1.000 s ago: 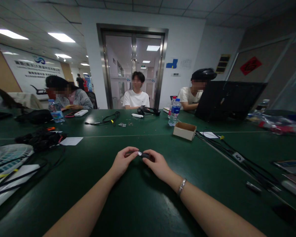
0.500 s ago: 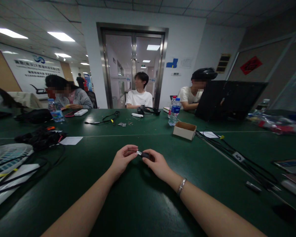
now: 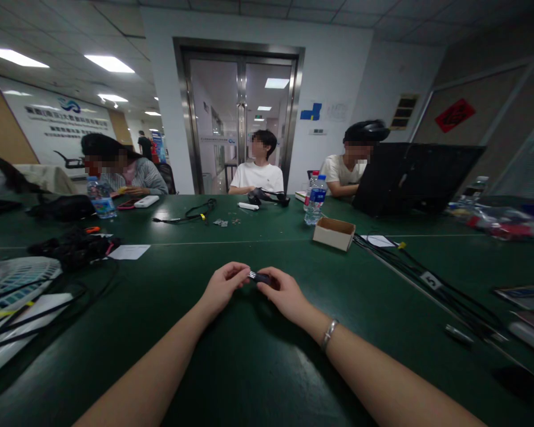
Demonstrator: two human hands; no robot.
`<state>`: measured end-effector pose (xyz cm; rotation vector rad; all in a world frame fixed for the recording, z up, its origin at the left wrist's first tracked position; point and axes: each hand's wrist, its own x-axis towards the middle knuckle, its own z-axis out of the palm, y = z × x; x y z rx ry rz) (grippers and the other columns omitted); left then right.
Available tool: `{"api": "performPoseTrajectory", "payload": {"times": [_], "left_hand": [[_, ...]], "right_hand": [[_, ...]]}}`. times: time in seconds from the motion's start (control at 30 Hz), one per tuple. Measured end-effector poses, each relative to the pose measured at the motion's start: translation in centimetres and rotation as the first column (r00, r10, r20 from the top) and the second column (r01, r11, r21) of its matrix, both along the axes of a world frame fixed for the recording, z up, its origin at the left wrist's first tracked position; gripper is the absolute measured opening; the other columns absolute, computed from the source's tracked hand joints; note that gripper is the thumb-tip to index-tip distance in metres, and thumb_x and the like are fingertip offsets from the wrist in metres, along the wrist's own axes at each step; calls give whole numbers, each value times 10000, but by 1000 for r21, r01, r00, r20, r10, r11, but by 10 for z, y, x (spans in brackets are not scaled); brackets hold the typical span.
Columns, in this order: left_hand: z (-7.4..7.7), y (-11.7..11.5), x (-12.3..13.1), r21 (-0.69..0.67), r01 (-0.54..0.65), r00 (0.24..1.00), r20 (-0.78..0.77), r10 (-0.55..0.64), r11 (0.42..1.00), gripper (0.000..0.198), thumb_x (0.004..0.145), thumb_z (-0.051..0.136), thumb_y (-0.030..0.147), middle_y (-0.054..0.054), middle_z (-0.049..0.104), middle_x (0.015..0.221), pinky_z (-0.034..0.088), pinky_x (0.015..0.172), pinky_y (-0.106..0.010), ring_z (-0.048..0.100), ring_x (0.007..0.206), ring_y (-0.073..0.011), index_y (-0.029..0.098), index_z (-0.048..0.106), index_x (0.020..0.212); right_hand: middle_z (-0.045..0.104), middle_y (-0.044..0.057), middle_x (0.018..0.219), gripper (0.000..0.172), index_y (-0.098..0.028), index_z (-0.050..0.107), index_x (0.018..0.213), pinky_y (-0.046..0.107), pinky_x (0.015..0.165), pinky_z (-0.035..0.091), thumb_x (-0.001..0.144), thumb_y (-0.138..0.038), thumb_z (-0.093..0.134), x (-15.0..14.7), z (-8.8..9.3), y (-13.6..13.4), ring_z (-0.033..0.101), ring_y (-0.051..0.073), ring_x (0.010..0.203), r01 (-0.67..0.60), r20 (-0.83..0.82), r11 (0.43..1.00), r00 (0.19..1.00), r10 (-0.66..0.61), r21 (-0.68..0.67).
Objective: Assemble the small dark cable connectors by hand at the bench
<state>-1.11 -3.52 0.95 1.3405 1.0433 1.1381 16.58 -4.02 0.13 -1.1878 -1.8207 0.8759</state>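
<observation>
Between my two hands, just above the green table [image 3: 244, 367], is a small dark cylinder with a silver end [image 3: 261, 278]. My right hand [image 3: 287, 293] grips its dark part between thumb and fingers. At the silver end, my left hand [image 3: 222, 287] pinches with thumb and fingertips. The cylinder lies roughly level, pointing left to right, and my fingers hide both of its tips. I cannot make out its exact kind.
An open cardboard box [image 3: 333, 235] and water bottles [image 3: 315, 198] stand beyond my right hand. Black cables [image 3: 409, 270] and a short metal cylinder [image 3: 458, 334] lie to the right. A white fan [image 3: 26, 276] is at left. Several people sit across the table, one behind a black monitor [image 3: 416, 181].
My left fingertips have closed in on the silver end, where they were more spread before. My right hand keeps its grip almost unmoved.
</observation>
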Motion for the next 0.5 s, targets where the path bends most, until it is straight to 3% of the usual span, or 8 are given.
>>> {"api": "performPoseTrajectory", "payload": {"times": [0.17, 0.5], "left_hand": [[-3, 2, -3, 39, 40, 998, -46, -39, 998, 278, 722, 662, 380, -23, 631, 791, 424, 680, -248, 558, 732, -137, 157, 635, 886], [-3, 2, -6, 60, 57, 998, -37, -55, 997, 306, 699, 687, 369, -59, 671, 950, 457, 814, -306, 605, 889, -188, 178, 640, 933]], "right_hand": [[602, 0, 799, 228, -178, 622, 991, 252, 644, 423, 773, -234, 585, 0, 2, -1, 527, 122, 696, -3, -7, 1000, 1000, 3, 0], [583, -1, 753, 222, -187, 623, 998, 232, 571, 432, 788, -244, 577, -1, 4, -2, 520, 114, 650, -7, -47, 998, 999, 4, -60]]}}
